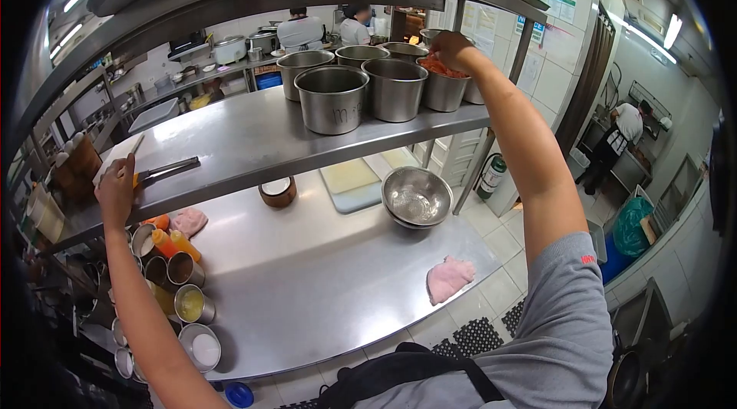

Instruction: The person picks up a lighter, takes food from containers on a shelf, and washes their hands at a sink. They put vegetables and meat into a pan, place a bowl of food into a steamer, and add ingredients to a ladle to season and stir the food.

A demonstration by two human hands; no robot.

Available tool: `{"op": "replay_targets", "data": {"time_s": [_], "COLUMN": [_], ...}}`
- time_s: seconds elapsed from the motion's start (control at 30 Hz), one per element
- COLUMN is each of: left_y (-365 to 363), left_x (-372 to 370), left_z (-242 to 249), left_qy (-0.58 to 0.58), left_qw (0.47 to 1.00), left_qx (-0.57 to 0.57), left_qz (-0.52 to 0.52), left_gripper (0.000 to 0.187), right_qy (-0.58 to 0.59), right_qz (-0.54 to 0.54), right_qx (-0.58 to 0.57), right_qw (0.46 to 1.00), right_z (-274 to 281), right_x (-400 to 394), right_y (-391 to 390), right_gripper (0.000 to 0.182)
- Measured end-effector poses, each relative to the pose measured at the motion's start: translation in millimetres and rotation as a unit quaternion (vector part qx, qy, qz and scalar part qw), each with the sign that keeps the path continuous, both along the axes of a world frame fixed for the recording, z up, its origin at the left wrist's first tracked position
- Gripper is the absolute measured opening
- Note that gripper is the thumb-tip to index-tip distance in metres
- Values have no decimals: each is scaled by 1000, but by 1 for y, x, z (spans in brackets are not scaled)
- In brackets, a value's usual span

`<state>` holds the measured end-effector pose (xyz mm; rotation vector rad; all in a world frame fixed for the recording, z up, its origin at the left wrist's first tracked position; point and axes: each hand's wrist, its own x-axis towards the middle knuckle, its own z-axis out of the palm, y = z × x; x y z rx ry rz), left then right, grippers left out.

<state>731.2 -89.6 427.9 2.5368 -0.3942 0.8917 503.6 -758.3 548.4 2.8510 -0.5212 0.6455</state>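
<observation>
My right hand (452, 51) reaches over a steel pot (444, 93) on the raised shelf, bent down onto orange-red shredded food (439, 67). Its fingertips are hidden, so I cannot tell whether they grip any. My left hand (117, 185) lies at the left end of the shelf (246, 144), fingers stretched over the near end of a flat white board (123, 150). Just right of that hand lies a dark metal utensil with a yellow-orange handle (165, 171). Several other steel pots (332, 102) stand beside the filled one.
Below the shelf, the steel counter (307, 286) bears stacked metal bowls (417, 198), cutting boards (349, 183), a pink cloth (450, 280) and a small wooden tub (277, 192). Sauce bottles (175, 244) and metal containers (199, 347) line its left side. People work farther off.
</observation>
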Motion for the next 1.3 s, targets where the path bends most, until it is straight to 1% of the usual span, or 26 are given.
{"op": "replay_targets", "data": {"time_s": [0.13, 0.23, 0.4, 0.43, 0.47, 0.53, 0.57, 0.63, 0.67, 0.7, 0.73, 0.77, 0.8, 0.83, 0.87, 0.93, 0.97, 1.03, 1.07, 1.1, 1.13, 1.17, 1.2, 1.23, 1.27, 1.3], "left_y": [0, 1, 1, 6, 12, 21, 28, 25, 23, 22, 23, 22, 21, 19, 14, 2, -3, -29, -51, -70, -92, -115, -142, -166, -187, -211], "left_x": [1, 5, 4, 12, 17, 25, 37, 34, 31, 34, 37, 39, 37, 23, 9, -1, -11, -52, -98, -151, -186, -231, -274, -324, -365, -403], "left_z": [1, -2, -1, -2, -7, -16, -22, -21, -19, -19, -21, -21, -18, -13, -9, -7, -20, -50, -73, -100, -147, -205, -258, -302, -344, -358], "left_qy": [13, -4, -10, 9, 11, -127, -178, -184, -196, -217, -234, -216, -198, -213, -226, -167, -220, -273, -279, -121, -141, -69, 18, 188, 400, 453], "left_qw": [1000, 1000, 1000, 1000, 1000, 979, 962, 963, 962, 952, 941, 955, 968, 960, 952, 983, 973, 958, 956, 990, 986, 986, 963, 939, 840, 800], "left_qx": [-7, -5, -10, -8, -8, 159, 205, 197, 189, 216, 246, 202, 155, 178, 204, 49, 25, -11, -25, -60, -77, -106, -164, -174, -291, -324], "left_qz": [-6, 2, -7, -14, -9, -16, -23, -17, -21, -5, 15, 12, 12, 25, 36, 56, 71, 89, 92, 31, -42, -106, -213, -230, -224, -222], "left_gripper": [63, 64, 69, 53, 53, 46, 59, 56, 52, 49, 47, 45, 43, 43, 45, 41, 42, 45, 46, 67, 64, 58, 47, 36, 34, 35], "right_qy": [-2, -72, -159, -210, -260, -286, -282, -273, -229, -132, -71, -45, 47, 89, 155, 117, 119, 135, 155, 154, 146, 159, 174, 161, 157, 188], "right_qz": [13, 77, 114, 160, 205, 238, 256, 289, 375, 330, 368, 360, 290, 211, 164, 193, 178, 223, 267, 318, 362, 397, 427, 461, 464, 467], "right_qx": [-3, 31, 92, 67, 42, 90, 138, 284, 313, 334, 310, 362, 438, 501, 491, 651, 701, 630, 631, 603, 579, 552, 524, 485, 489, 494], "right_qw": [1000, 994, 976, 962, 943, 924, 915, 873, 842, 873, 874, 859, 849, 835, 841, 725, 680, 732, 712, 716, 715, 716, 717, 725, 722, 709], "right_z": [12, 16, 21, 22, 22, 17, 6, -38, -75, -105, -145, -198, -255, -309, -335, -432, -440, -436, -427, -434, -437, -439, -432, -431, -431, -429], "right_x": [-7, -19, -40, -47, -53, -93, -115, -159, -173, -194, -199, -201, -205, -208, -211, -224, -227, -232, -231, -228, -228, -225, -222, -218, -213, -208], "right_y": [-5, 1, 20, 24, 29, 79, 97, 134, 132, 149, 158, 168, 172, 186, 208, 225, 245, 273, 275, 264, 259, 247, 234, 221, 208, 198], "right_gripper": [18, 16, 15, 16, 18, 19, 18, 11, 8, 10, 7, 8, 13, 16, 17, 9, 9, 10, 12, 12, 12, 12, 11, 11, 11, 12]}}
